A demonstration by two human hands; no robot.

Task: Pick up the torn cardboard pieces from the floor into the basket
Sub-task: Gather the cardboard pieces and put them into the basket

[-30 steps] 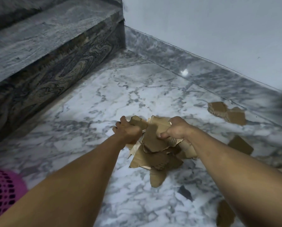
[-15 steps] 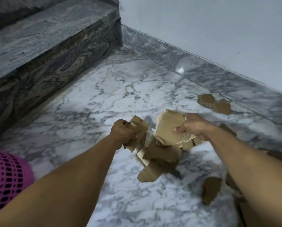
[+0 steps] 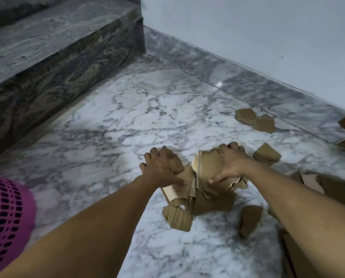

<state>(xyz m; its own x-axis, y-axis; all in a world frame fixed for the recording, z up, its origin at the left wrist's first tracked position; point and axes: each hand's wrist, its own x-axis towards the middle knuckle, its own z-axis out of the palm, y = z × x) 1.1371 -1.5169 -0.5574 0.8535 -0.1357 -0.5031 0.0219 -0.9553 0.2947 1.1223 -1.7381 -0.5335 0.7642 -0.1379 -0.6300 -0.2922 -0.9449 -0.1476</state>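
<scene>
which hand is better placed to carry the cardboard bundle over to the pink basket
Left. The pink basket sits at the left edge, beside the left arm. The left hand already grips the cardboard bundle, while the right hand holds its far side.

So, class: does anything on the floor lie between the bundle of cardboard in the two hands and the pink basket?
Nothing visible does. Bare marble floor separates the cardboard bundle, gripped by the left hand and right hand, from the pink basket.
</scene>
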